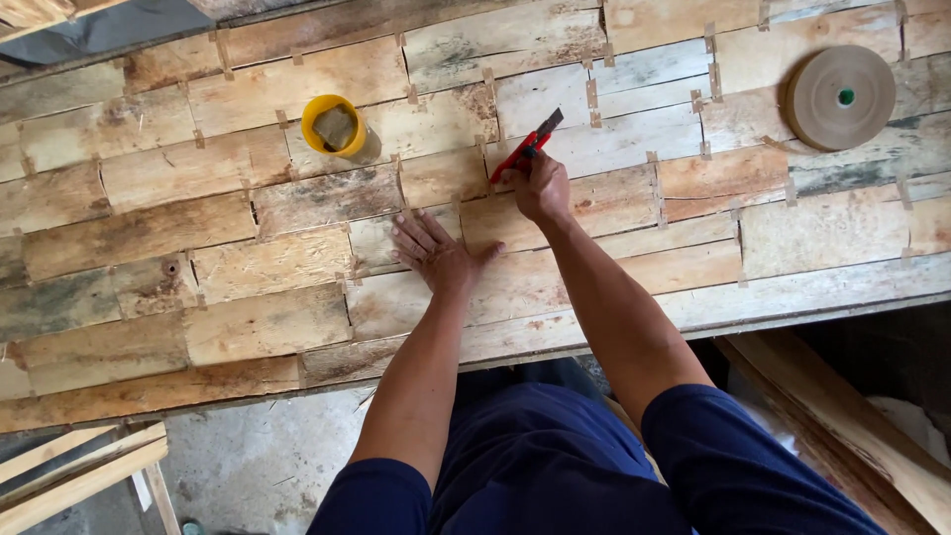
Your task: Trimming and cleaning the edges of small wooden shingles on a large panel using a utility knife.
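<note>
My left hand [436, 253] lies flat, fingers spread, on the patchwork of thin wood veneer sheets [267, 263] covering the table. My right hand [540, 186] is just beyond it and to the right, closed around a red utility knife [525, 147]. The knife's dark blade end points up and away, resting over a seam between veneer pieces. Small strips of brown paper tape [594, 94] bridge many of the seams across the sheets.
A yellow cup [335, 126] holding something grey stands on the veneer at the upper left of my hands. A large roll of brown paper tape [840, 96] lies flat at the upper right. Wooden slats [74, 476] lean below the table edge on the left, planks [842, 416] on the right.
</note>
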